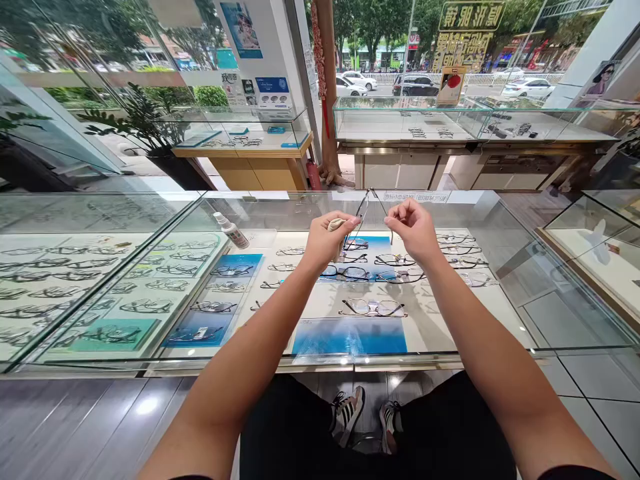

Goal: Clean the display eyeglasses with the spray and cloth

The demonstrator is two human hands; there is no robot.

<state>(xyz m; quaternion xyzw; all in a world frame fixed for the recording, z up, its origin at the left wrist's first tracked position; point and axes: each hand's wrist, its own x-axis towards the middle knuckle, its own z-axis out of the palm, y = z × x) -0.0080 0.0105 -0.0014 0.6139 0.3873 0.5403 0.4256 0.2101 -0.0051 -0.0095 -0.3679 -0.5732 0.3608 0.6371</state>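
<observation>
Head view, items as they lie. Item one: eyeglasses [363, 208], one pair, raised above the glass worktop [525, 303], at 12 o'clock from my body. Item two: my left hand [323, 243], grip closed at the frame front, the pair at 2 o'clock from it; a pale, folded item [336, 225], possibly cloth, in the same fingers. Item three: my right hand [414, 230], grip pinched on one slim temple, the frame front at 10 o'clock from it. Nearer to the lenses, I judge: my left. Long axis of the front: tilted, roughly 7 to 1 o'clock; the right-held temple slants 11 to 5. Item four: spray bottle [231, 231], upper left, 9 o'clock from my left hand, well apart. Item five: spectacle rows, displayed below both hands, one pair [373, 307] at 6 o'clock.
</observation>
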